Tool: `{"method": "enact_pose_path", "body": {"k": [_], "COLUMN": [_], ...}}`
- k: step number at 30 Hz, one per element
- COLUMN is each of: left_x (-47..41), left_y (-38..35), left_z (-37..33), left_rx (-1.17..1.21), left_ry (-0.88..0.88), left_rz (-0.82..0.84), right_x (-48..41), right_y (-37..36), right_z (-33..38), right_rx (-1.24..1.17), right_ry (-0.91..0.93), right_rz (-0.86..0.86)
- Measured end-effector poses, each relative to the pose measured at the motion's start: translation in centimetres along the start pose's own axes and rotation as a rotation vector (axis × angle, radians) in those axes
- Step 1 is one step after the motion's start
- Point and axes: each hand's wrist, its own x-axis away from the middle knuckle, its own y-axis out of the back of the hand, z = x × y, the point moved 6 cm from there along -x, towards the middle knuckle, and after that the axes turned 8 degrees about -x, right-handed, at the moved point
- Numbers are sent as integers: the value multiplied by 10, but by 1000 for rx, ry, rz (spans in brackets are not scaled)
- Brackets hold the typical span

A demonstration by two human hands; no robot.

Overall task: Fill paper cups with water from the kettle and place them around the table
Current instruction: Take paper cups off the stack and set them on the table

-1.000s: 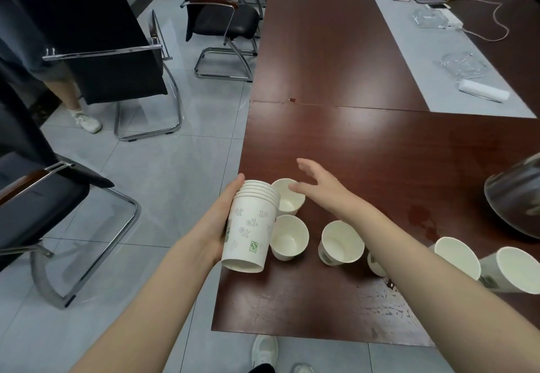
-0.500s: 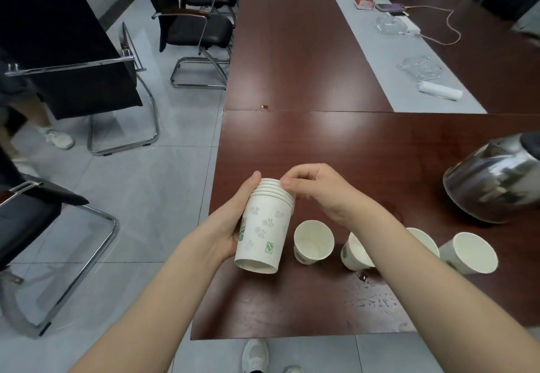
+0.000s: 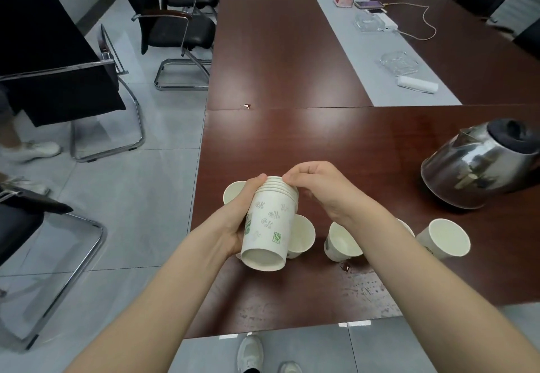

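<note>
Nested cup stack (image 3: 268, 226) gripped in left hand (image 3: 235, 220), top rim pinched by right hand (image 3: 321, 190); loose cups (image 3: 444, 238) empty

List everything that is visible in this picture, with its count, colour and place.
stack of paper cups: one, white with green print, held tilted over the table's near end
loose paper cups: at least five, white, upright on the table around the stack
kettle: one, steel with black lid, on the table at right
table: one, dark brown with grey middle strip
glass dishes: two, clear, on the grey strip
roll: one, white, on the strip
chairs: several, black, left of the table
left hand: one, grips the stack's side
right hand: one, pinches the stack's top rim
</note>
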Motion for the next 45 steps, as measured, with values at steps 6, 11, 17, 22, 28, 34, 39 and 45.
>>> {"method": "enact_pose_path", "body": {"k": [6, 11, 17, 22, 28, 34, 39, 45], "left_x": [5, 3, 0, -2, -8, -15, -23, -27], "left_y": [-13, -11, -14, -13, 6, 20, 29, 38], "left_z": [5, 7, 8, 6, 3, 0, 1, 2], "left_rx": [-119, -129, -177, -124, -56, 15, -3, 8], "left_ry": [8, -15, -40, -46, -71, -52, -65, -53], "left_rz": [12, 37, 46, 71, -4, -1, -4, -44], "right_x": [-3, -2, 2, -6, -17, -38, -60, -73], "right_y": [24, 30, 22, 30, 48, 56, 57, 50], "right_z": [4, -7, -13, -1, 11, -9, -45, -75], "right_rx": [-81, -208, -305, -349, -355, -174, 140, 249], "right_ry": [-2, -202, -352, -254, -153, -118, -135, -131], "right_rz": [-187, -62, 92, 49, -40, -40, -105, -66]}}
